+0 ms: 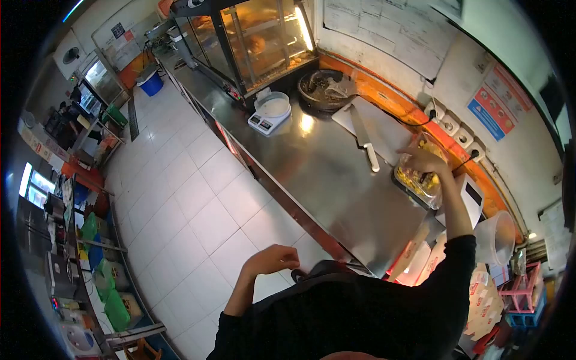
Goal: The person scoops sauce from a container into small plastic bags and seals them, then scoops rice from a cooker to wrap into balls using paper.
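Note:
My right hand [425,161] reaches over a metal tray [427,206] at the right end of the counter. Yellow pieces [409,178] and clear plastic [431,146] lie in the tray. The fingers of this hand look stretched out toward the left, and their undersides are hidden. My left hand [275,259] hangs in front of my body above the floor, its fingers curled in with nothing seen in them. A knife [362,135] with a white handle rests across a white cutting board [389,133], left of my right hand.
A kitchen scale [270,114] stands near a dark round pan [324,90] on the steel counter [318,174]. Behind them is a lit glass food cabinet [264,45]. A white device [471,198] and a clear plastic tub [495,237] are at the right. Sockets [450,125] line the wall.

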Demonstrator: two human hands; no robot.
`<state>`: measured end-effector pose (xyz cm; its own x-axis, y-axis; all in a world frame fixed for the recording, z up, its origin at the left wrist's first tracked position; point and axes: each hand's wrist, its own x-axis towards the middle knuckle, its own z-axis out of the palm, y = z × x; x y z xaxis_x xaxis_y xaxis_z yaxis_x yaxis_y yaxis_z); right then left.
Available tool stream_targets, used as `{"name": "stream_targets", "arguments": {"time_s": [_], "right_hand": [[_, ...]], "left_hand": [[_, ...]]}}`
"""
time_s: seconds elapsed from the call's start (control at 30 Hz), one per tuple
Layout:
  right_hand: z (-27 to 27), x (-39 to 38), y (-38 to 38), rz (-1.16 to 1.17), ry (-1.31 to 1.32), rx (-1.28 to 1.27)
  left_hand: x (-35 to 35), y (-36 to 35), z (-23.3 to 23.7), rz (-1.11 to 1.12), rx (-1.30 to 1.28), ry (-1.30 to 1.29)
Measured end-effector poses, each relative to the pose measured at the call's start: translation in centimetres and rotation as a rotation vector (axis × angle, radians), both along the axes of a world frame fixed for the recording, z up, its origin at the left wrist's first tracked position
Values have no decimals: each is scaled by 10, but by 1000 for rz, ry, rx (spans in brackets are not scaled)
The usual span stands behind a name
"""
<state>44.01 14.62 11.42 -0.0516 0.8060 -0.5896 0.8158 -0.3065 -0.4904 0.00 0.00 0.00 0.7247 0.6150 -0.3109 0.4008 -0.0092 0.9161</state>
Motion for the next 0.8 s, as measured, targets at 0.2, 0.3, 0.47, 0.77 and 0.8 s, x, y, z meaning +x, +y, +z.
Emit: {"name": "stream_targets", "arguments": {"time_s": [0.2, 0.3, 0.47, 0.77, 0.8], "right_hand": [[-58, -124, 127, 424, -202, 467], [-98, -155, 179, 439, 50, 450], [-48, -241, 277, 407, 236, 630], [150, -426, 349, 167, 109, 1681], [161, -441, 355, 91, 76, 1818]], "left_hand": [[-84, 135, 9, 78, 81, 48], [-114, 206, 7, 193, 195, -50], [-185, 362, 59, 332, 336, -259], [-283, 599, 301, 509, 1463, -422], [-285, 619, 315, 493, 1574, -485]]}}
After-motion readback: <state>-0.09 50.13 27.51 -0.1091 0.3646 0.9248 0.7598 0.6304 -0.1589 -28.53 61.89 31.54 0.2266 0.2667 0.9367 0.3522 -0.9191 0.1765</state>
